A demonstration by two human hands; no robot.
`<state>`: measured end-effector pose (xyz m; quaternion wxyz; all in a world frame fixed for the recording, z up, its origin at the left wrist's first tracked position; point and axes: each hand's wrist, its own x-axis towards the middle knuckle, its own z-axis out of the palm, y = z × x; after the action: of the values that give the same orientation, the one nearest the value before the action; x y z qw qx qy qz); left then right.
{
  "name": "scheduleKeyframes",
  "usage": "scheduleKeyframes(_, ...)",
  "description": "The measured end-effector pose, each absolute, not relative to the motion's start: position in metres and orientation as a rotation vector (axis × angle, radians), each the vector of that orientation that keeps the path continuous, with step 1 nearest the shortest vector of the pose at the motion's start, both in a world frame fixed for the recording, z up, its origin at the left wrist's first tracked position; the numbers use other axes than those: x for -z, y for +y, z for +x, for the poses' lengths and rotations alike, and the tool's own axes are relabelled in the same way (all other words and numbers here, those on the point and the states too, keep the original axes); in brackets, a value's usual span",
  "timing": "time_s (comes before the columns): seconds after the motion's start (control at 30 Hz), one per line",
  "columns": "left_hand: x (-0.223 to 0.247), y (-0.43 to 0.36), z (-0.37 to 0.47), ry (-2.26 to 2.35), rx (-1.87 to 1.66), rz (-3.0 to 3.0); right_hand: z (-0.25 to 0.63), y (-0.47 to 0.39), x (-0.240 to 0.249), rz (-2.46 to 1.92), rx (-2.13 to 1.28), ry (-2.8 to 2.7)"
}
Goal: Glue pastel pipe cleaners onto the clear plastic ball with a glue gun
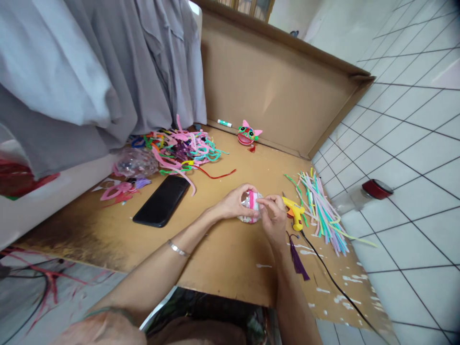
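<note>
A small round, clear piece (246,218) with pink and white strips across it is held over the middle of the table. My left hand (235,202) wraps around its left side, thumb and fingers on its edges. At its right side my right hand (273,214) has the fingertips pinched together against the strips; whatever is between them is too small to make out. Just right of this hand lies a yellow glue gun (295,212) with a black cord. A purple tassel (297,258) rests below the glue gun.
Pastel pipe cleaners (323,211) lie at the right. A black phone (161,201) is at the left, below a tangled colourful pile (183,146). A decorated pink-eared face (247,134) and a marker (224,123) sit by the cardboard wall (273,91). A red-lidded jar (376,189) stands right.
</note>
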<state>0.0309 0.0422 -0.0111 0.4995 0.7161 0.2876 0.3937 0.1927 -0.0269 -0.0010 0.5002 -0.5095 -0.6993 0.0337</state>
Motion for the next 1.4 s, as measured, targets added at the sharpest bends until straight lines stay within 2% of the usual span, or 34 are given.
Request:
scheduleKeyframes(0.53, 0.014, 0.044, 0.030, 0.668, -0.935, 1.715, 0.195, -0.027, 0.003, -1.201, 0.257, -1.850)
scheduleKeyframes(0.9, 0.008, 0.048, 0.027, 0.756, -0.984, 1.979, 0.194, -0.028, 0.003, -1.182, 0.354, -1.875)
scheduleKeyframes(1.4, 0.008, 0.047, 0.024, 0.716, -1.029, 2.058, 0.195, -0.028, 0.004, -1.196, 0.372, -1.877)
